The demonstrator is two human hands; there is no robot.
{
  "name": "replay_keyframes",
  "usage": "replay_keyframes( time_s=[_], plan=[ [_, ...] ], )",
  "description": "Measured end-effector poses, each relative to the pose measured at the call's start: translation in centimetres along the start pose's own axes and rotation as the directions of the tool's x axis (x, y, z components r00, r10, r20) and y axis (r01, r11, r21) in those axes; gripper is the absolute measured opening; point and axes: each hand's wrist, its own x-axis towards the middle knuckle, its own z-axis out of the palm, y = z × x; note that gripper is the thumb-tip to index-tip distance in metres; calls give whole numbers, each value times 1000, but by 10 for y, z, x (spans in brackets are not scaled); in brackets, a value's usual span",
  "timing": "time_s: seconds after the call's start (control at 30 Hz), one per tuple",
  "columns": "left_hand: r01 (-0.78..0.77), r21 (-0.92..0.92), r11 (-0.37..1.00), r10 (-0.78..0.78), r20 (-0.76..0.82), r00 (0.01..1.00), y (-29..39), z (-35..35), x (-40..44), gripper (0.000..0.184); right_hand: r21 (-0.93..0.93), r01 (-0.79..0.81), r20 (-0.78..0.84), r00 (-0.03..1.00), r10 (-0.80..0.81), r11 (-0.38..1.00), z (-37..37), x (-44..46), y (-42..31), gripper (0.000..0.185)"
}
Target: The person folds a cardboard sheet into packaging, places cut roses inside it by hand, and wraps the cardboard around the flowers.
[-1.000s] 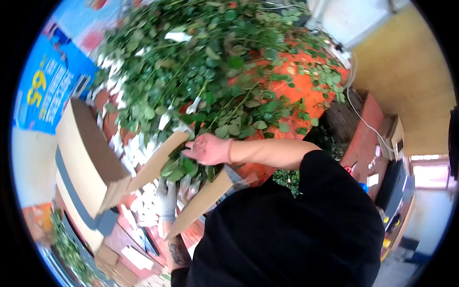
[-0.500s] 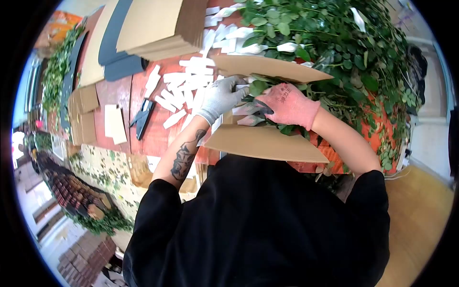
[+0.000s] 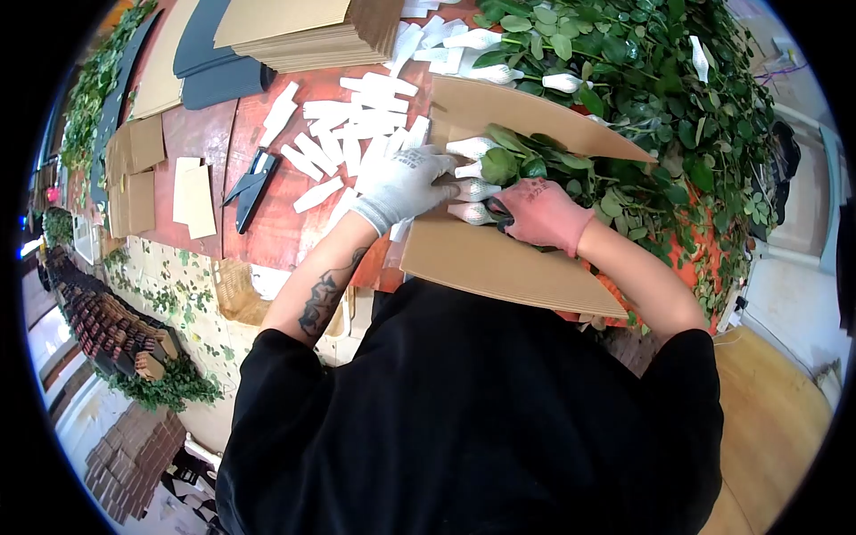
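A bent sheet of brown cardboard lies in front of me, its far flap raised. On it, several rose-like flower heads in white mesh sleeves sit in a column, with leafy green stems running to the right. My left hand, in a grey-white glove, is at the left ends of the sleeved heads, fingers apart and touching them. My right hand, in a pink glove with dark fingertips, is closed around the flower stems just behind the nearest heads; its fingertips are partly hidden.
Loose white mesh sleeves are scattered left of the cardboard. A black stapler-like tool lies beyond them, near small card pieces. A cardboard stack stands at the back. Leafy stems heap up at far right.
My left hand has drawn back leftward from among the flower heads, uncovering more of them. My right hand stays at the stems. The view has shifted slightly.
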Motion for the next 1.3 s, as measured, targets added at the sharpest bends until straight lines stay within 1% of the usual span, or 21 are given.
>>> replay_keyframes(
  time_s=[0.03, 0.13, 0.27, 0.33, 0.4, 0.43, 0.5, 0.53, 0.67, 0.77, 0.8, 0.87, 0.93, 0.97, 1.0, 1.07, 1.13, 1.17, 1.23, 1.27, 1.3],
  plan=[
    [-90, -56, 994, 88, -32, 996, -7, 6, 4, 42, 15, 37, -44, 998, -37, 999, 1, 1, -1, 29],
    [-76, -81, 994, 77, 17, 997, -7, 6, 15, 39, 1, 65, -36, 997, -65, 998, 2, 13, -17, 26],
    [-110, 76, 991, 113, -34, 993, -8, 1, 12, 34, -14, 22, -23, 999, -22, 1000, 4, 22, -18, 24],
    [-26, 26, 999, 25, 25, 999, -3, -18, -1, 32, 15, 40, 25, 999, -41, 999, 7, 20, -12, 26],
    [31, 15, 999, -34, 295, 955, 0, -25, -11, 29, 2, 97, -93, 991, -96, 995, 18, 15, -11, 31],
    [23, -24, 999, -15, 312, 950, 1, -22, -15, 28, 7, 101, -83, 991, -100, 995, 16, 16, -11, 31],
    [-30, -46, 998, 41, 268, 963, -14, -3, -18, 25, 38, 64, 117, 991, -68, 997, 5, 20, -13, 36],
    [-96, -60, 994, 107, 219, 970, -20, 1, -17, 23, 38, 65, 119, 991, -69, 997, 8, 19, -11, 36],
    [-235, -148, 961, 266, 249, 931, -29, -2, -13, 18, 19, 80, -29, 996, -80, 997, 28, 13, -3, 37],
    [-348, -113, 931, 354, 37, 934, -46, -5, -24, 13, 68, 109, -129, 987, -99, 992, 39, 12, 3, 36],
    [-360, -116, 926, 368, 53, 928, -52, -12, -30, 13, 98, 129, -181, 977, -110, 987, 41, 13, 5, 36],
    [-158, 31, 987, 150, 178, 973, -54, -34, -41, 14, 173, 131, -185, 978, -98, 976, 38, 13, 5, 36],
    [142, 245, 959, -168, 90, 982, -42, -63, -53, 19, 63, 154, -260, 956, -133, 986, 37, 11, 2, 36],
    [194, 321, 927, -219, 44, 975, -37, -72, -54, 24, 56, 166, -265, 953, -146, 985, 36, 13, 2, 36],
    [84, 209, 974, -82, -20, 996, -45, -70, -53, 25, -38, 139, -217, 965, -144, 990, 36, 15, 1, 36],
    [-178, -100, 979, 180, 10, 984, -22, -60, -34, 23, -149, 134, -160, 974, -157, 980, 33, 15, -3, 36],
    [-82, -275, 958, 154, 252, 955, 11, -46, -17, 26, -254, 155, -209, 955, -211, 955, 25, 8, -7, 33],
    [-72, -278, 958, 137, 225, 965, 11, -39, -15, 26, -276, 178, -194, 952, -236, 945, 17, 5, -9, 33],
    [-196, -275, 941, 275, 287, 918, 5, -25, -12, 22, -121, 51, -267, 960, -82, 991, 3, 2, -10, 30],
    [-186, -278, 942, 262, 270, 926, 1, -22, -12, 22, -135, 68, -255, 962, -101, 989, 3, 2, -6, 30],
    [-75, -310, 948, 188, 351, 917, 2, -22, -13, 23, -180, 2, -330, 942, -63, 984, 5, 1, -3, 29]
  ],
)
